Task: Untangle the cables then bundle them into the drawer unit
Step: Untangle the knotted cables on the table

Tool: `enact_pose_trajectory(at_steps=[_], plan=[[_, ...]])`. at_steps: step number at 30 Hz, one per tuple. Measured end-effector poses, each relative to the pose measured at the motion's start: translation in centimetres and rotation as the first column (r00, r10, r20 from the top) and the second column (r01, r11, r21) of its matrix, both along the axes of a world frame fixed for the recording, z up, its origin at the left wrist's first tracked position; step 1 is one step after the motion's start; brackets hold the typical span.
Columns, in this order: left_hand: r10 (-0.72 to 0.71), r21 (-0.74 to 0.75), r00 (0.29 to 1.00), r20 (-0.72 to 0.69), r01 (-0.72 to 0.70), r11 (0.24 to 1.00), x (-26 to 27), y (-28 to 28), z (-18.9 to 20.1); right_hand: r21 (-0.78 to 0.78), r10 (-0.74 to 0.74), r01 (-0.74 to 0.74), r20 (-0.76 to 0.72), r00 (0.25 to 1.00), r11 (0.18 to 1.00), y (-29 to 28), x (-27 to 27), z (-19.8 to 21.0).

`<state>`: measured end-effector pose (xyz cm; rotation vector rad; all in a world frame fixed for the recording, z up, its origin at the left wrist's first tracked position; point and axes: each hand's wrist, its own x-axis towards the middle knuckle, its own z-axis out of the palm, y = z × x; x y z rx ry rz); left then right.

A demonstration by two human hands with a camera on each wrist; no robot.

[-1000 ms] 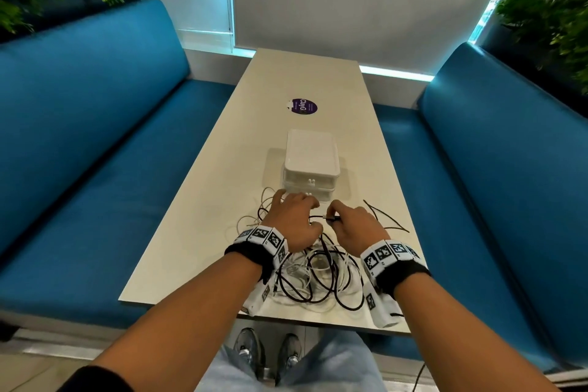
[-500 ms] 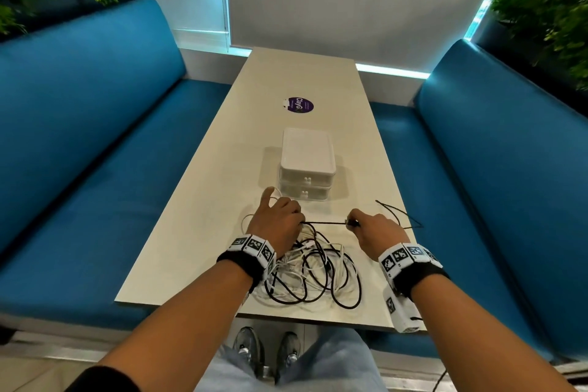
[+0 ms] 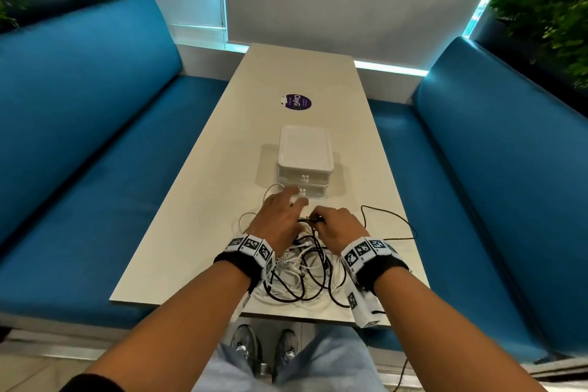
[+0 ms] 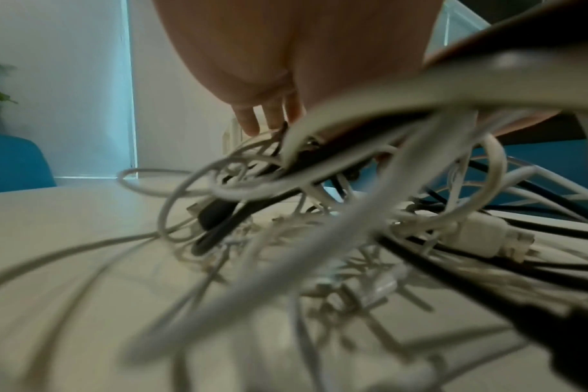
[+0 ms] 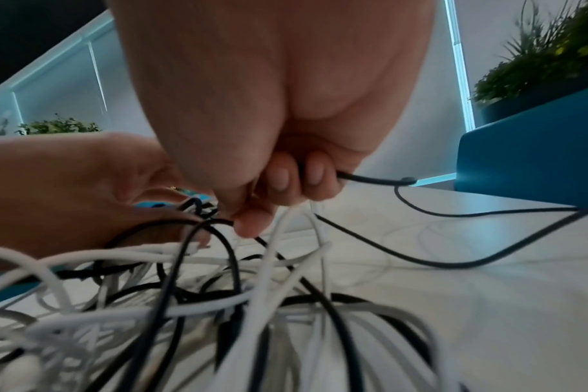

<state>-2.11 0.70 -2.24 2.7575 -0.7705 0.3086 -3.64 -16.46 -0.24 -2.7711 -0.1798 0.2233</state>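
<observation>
A long pale table (image 3: 203, 200) runs between two blue upholstered benches (image 3: 95, 137), with a white two-tier plastic drawer unit (image 3: 304, 162) standing mid-table, both drawers closed. Just in front of it, at the near edge, lies a knotted heap of black and white cables (image 3: 305, 274). The untangling step is in hand. The right hand (image 3: 340, 229) is clenched round a thin black cable (image 5: 437, 261) — the right wrist view shows the fingers (image 5: 279, 180) curled on it while its loose length trails off to the right, a grasp the head view only hints at. The left hand (image 3: 280, 219) lies over the heap's far side; the left wrist view shows straight fingertips (image 4: 249, 122) among the loops, but whether it grasps a strand I cannot tell. Next, probably, the black strand must be drawn clear while the heap is pinned — slowly, or knots tighten.
</observation>
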Motion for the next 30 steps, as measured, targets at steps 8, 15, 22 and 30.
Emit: enact_pose_trajectory(at_steps=[8,15,22,30], plan=[[0.198,0.117,0.968,-0.156,-0.181,0.977,0.1,1.2,-0.3,0.032,-0.067,0.065,0.076,0.995,0.997,-0.4,0.0,0.4],[0.198,0.079,0.955,-0.223,-0.185,0.98,0.7,1.7,0.2,-0.012,-0.104,0.105,0.059,0.993,0.994,-1.9,-0.4,0.5],[0.162,0.051,0.941,-0.296,-0.154,0.987,0.6,2.2,0.9,-0.023,-0.167,0.169,0.048,0.985,0.985,-2.9,-0.4,0.0],[0.203,0.271,0.974,-0.098,-0.17,0.947,0.3,2.1,1.2,-0.094,-0.167,0.177,0.102,0.981,0.98,-2.6,-0.8,-0.3]])
